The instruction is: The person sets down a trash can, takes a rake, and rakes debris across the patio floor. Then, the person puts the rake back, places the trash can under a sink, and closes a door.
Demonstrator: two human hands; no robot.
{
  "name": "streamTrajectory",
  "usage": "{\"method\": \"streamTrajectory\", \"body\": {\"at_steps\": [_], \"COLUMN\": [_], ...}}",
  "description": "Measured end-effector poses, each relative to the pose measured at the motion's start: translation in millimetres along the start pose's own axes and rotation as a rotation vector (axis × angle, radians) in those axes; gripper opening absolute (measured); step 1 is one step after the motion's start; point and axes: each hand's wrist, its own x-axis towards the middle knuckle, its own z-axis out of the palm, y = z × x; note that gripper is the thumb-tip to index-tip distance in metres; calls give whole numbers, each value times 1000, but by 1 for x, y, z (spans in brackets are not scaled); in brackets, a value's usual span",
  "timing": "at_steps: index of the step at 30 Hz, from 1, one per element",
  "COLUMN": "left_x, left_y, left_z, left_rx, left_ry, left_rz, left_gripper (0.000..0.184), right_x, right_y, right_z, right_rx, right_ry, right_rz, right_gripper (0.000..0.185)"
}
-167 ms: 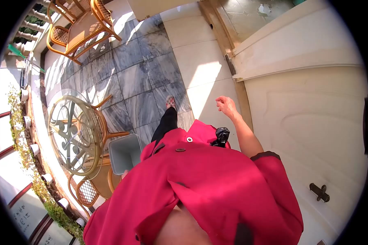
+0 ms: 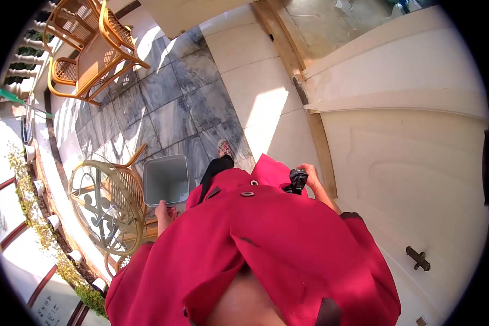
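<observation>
A person in a red coat (image 2: pixel 288 239), seen from above, has a grey bin (image 2: pixel 167 179) at the left of their body, over grey marble tiles (image 2: pixel 171 122). The bin's squarish, round-cornered mouth faces up toward the person's head, so I look straight into its pale inside; its long axis, the depth, runs from that rim away toward the floor. Whether the base touches the tiles is hard to judge from this angle. The left hand (image 2: pixel 164 214) is closed on the rim nearest the body, fingers bent around the edge. The right hand (image 2: pixel 309 176) is on the other side, by the coat's front, just beside a crumpled-looking black object (image 2: pixel 296 182) (its exact nature is unclear). That hand is partly hidden, its visible fingers bent; I cannot tell how far open it is or whether it holds anything. A round glass-topped table (image 2: pixel 138 214) stands left of the bin, and a patterned shoe (image 2: pixel 224 148) shows ahead on the right.
</observation>
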Motion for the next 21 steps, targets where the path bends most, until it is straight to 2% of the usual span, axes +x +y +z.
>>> {"method": "streamTrajectory", "body": {"at_steps": [1,2,4,6,9,11,12,14,15,16,18,21], "left_x": [-11,-13,-19,-31,-72,-101,-117,-169,-189,-207,-244,-312], "left_y": [67,102,170,237,331,374,395,431,451,467,495,527], "left_z": [36,59,109,170,273,339,369,432,465,496,559,652], "left_rx": [-6,4,52,121,244,242,278,243,215,192,179,182], "left_ry": [-5,-24,-84,-169,-258,-274,-313,-356,-403,-452,-507,-597], "left_rz": [92,124,207,299,452,615,631,692,733,765,810,877], "left_gripper": [31,31,31,31,30,30,29,28,28,28,27,25], "right_x": [11,6,-3,-2,43,92,133,205,253,293,351,410], "right_y": [-9,-8,5,-6,-4,-16,-27,-76,-95,-123,-205,-300], "right_z": [-7,-15,-22,-38,-66,-98,-124,-189,-216,-248,-320,-400], "right_rx": [4,-6,303,278,408,570,651,503,667,644,721,701], "right_ry": [37,54,81,101,148,178,200,316,271,317,181,282], "right_rz": [38,109,352,419,373,380,366,93,145,-54,-149,-152], "right_gripper": [22,21,20,20,19,19,20,20,21,24,39,53]}}
